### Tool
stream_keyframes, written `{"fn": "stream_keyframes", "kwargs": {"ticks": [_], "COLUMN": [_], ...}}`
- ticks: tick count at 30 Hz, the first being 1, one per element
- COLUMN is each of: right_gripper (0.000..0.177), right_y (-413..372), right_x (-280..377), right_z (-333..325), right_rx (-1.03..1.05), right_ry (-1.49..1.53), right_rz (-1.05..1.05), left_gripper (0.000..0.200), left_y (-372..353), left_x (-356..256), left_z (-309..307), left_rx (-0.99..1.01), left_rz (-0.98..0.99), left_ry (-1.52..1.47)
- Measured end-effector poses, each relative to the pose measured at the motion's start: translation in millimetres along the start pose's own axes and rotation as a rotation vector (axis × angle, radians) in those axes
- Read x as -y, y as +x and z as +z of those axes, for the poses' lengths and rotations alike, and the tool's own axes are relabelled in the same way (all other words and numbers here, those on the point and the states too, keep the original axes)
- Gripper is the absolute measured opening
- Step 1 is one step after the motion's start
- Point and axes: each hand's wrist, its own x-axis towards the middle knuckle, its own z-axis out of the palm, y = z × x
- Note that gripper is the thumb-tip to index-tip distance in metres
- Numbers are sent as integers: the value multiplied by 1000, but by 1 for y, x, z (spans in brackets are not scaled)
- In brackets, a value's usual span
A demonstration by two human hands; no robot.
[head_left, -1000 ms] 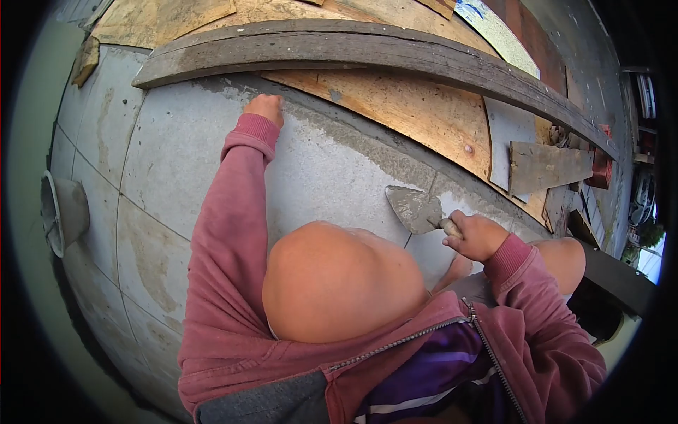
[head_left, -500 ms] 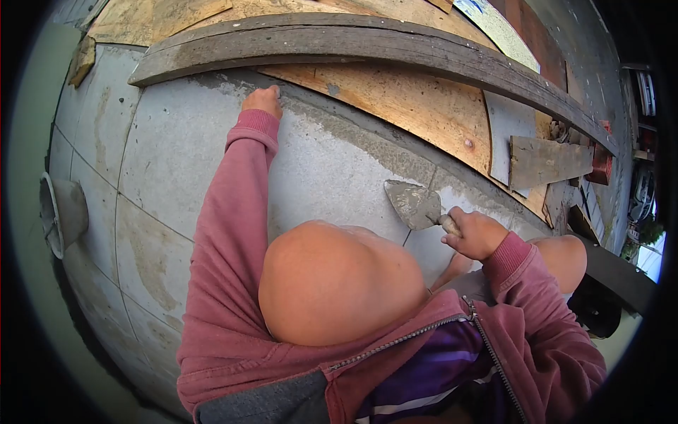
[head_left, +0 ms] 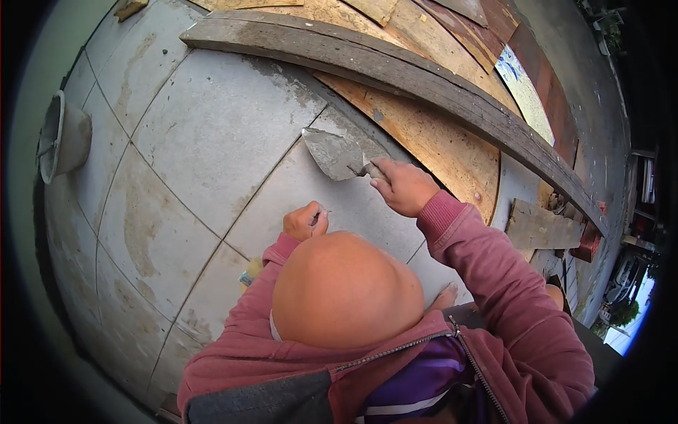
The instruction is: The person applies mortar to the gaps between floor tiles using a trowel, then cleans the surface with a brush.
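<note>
Trowel [head_left: 335, 154] and right hand [head_left: 406, 188] form one slanting line near the boarded edge of the tiled floor [head_left: 191, 134]. The right hand grips the handle, thumb along the near side and fingers wrapped over it; the blade, coated grey, reaches away from that hand, forward and to the person's left. Its long axis runs from the grip to a tip that lies at the tile joint [head_left: 272, 177], close to where that joint meets the floor's boarded edge. So the blade points across the joint, while its axis keeps roughly, though not exactly, to the line of that edge. Whether its underside touches the tile cannot be told from this angle.

The left hand [head_left: 304, 222] is curled closed just in front of the bare knee [head_left: 346, 290], over the tile on the near side of the blade and well apart from it. Something small and dark shows among its fingers, but I cannot tell whether it is a held thing. The right hand is plainly the nearer one to the trowel, since it carries it; the left lies back toward the body and further to the left.

Beyond the floor's boarded edge lies a plywood sheet [head_left: 424, 138], with a long timber beam [head_left: 395, 69] across it. By the floor's far left edge sits a tilted bucket [head_left: 76, 141].
</note>
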Motion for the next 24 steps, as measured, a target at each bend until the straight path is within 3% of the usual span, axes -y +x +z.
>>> {"fn": "stream_keyframes", "kwargs": {"ticks": [3,6,8,10,11,12,15,16,18,19,21,22,24], "right_gripper": [38,39,39,37,37,37,37,36,34,34,33,33,32], "right_y": [45,51,54,58,63,58,43,39,33,33,30,23,7], "right_x": [-5,4,7,15,10,22,16,13,27,18,-15,-14,11], "right_z": [-27,-54,-64,-80,-84,-89,-62,-48,-43,-36,-24,-25,-24], "right_rx": [125,114,119,185,96,151,170,246,295,322,-68,-24,49], "right_ry": [-81,-103,-163,-80,-116,-15,-43,122,208,195,80,119,36], "right_rz": [-13,117,88,188,238,334,112,113,331,314,162,174,-23], "left_gripper": [14,15,16,17,17,15,12,12,11,10,9,8,7], "left_y": [-17,-11,0,4,2,0,-18,-26,-41,-47,-45,-37,-19], "left_x": [0,-5,-11,-17,-20,-21,-16,-14,-10,-9,-13,-17,-24], "left_z": [18,19,19,24,27,27,20,17,12,11,9,9,9], "left_rx": [76,156,190,189,181,239,341,349,345,334,307,291,268], "left_rz": [1,24,37,198,185,175,134,119,90,81,83,94,119], "left_ry": [-46,-84,-78,-142,-150,-143,-156,-175,-217,-237,-261,-271,-294]}}
